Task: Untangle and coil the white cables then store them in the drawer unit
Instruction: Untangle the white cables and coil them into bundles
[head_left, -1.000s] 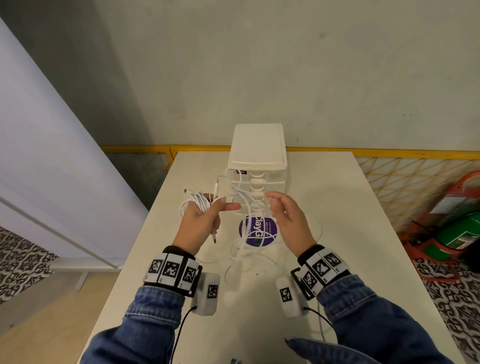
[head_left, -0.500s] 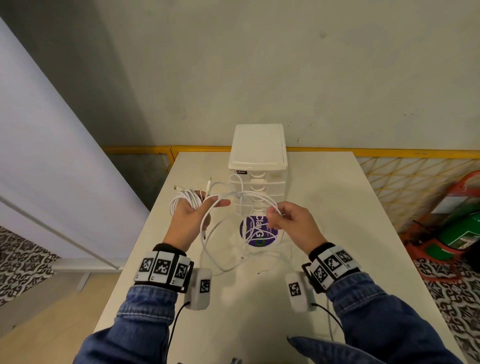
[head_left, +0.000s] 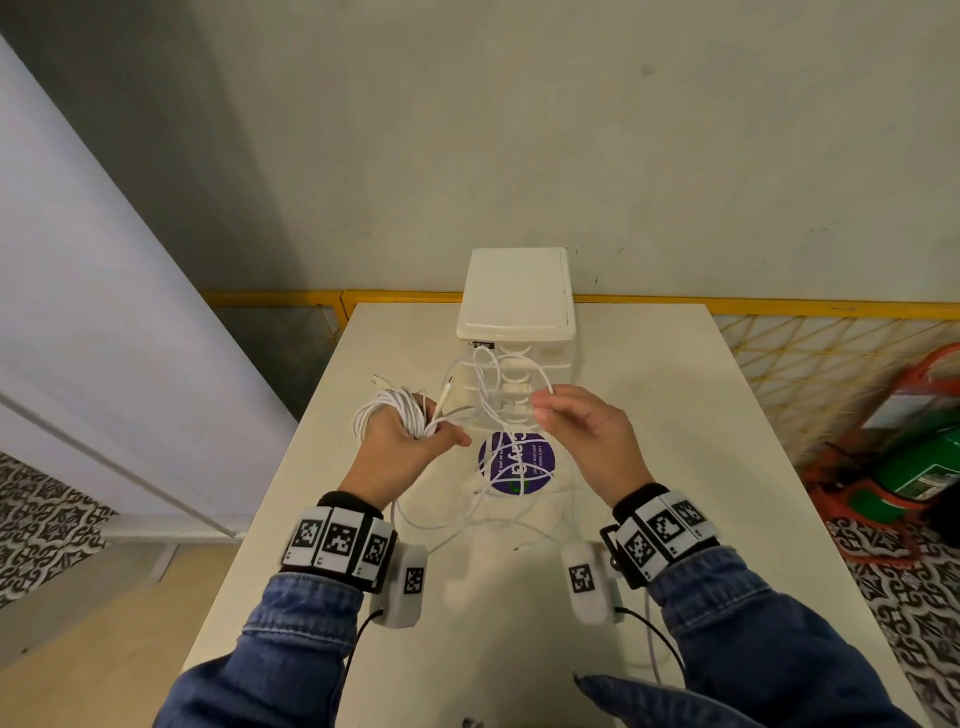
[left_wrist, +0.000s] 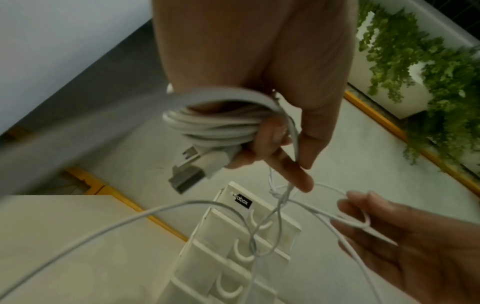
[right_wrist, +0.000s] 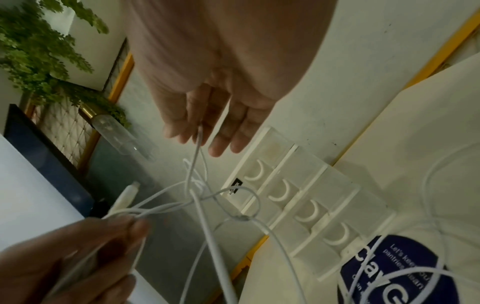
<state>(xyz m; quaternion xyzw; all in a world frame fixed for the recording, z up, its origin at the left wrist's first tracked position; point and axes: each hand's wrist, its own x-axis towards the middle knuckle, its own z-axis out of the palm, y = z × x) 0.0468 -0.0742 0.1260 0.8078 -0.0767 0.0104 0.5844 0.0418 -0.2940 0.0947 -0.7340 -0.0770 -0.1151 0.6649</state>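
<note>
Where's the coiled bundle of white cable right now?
In the head view the coiled bundle sits left of centre, gripped in the left hand above the table, just left of the drawer unit.

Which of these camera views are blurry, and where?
Head view: mostly sharp, slight motion smear on the right hand. Left wrist view: the coiled cable and its plug are soft and streaked. Right wrist view: the left hand is a dark blur.
</note>
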